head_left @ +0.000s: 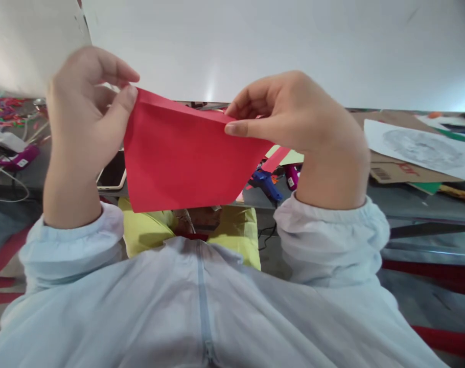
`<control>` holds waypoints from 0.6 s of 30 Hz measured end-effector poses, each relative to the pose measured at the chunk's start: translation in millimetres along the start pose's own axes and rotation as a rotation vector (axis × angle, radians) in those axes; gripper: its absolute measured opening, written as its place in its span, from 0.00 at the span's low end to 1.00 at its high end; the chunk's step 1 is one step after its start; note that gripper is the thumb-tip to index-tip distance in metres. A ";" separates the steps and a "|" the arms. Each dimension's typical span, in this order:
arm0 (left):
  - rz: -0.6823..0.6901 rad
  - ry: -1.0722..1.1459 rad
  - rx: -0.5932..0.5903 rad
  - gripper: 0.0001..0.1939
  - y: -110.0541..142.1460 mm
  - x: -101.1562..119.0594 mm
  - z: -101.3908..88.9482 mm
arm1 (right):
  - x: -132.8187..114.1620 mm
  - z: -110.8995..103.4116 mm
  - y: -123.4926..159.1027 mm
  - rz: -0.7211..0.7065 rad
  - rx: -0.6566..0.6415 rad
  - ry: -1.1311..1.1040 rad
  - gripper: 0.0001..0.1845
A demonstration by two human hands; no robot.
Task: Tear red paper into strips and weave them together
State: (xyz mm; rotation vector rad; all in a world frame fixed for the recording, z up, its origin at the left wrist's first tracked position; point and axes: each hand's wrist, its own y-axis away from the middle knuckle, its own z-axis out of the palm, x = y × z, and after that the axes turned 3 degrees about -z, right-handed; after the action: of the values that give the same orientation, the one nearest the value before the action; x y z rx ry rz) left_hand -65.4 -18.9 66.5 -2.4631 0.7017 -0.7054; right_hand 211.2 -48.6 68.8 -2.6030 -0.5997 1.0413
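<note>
A sheet of red paper (186, 158) hangs in front of me, held up above the table's front edge. Its top edge is folded over in a narrow strip. My left hand (89, 102) pinches the upper left corner between thumb and fingers. Toward the right end of the folded edge, my right hand (286, 110) grips the paper, thumb on the near side and fingers curled behind. The sheet hides much of the table behind it. Just beyond its lower right side lies a blue glue gun (268, 185).
A phone or tablet (113, 171) lies behind my left wrist. Colourful strands (6, 110), cables and a purple device (20, 157) are at the left. To the right, a white sheet with a grey drawing (424, 145) rests on cardboard (404, 171). A white panel (274, 41) stands behind.
</note>
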 end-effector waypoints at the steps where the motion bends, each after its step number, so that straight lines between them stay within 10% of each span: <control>1: -0.011 0.052 0.048 0.19 -4.5 -5.1 5.0 | 8.8 2.5 -6.8 -0.001 -0.050 -0.002 0.08; 10: -0.168 0.293 -0.413 0.21 -22.8 -69.9 64.6 | 88.7 57.9 -41.0 0.164 -0.250 -0.027 0.05; 18: -0.134 0.045 -0.720 0.15 -32.4 -104.0 120.2 | 118.9 99.3 -46.1 0.234 -0.328 0.075 0.05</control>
State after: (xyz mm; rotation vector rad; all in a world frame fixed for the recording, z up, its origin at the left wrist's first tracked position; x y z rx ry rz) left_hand -60.4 102.5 -41.1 -3.1772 0.9383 -0.6312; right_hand 206.6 57.4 -53.0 -3.0453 -0.4914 0.9748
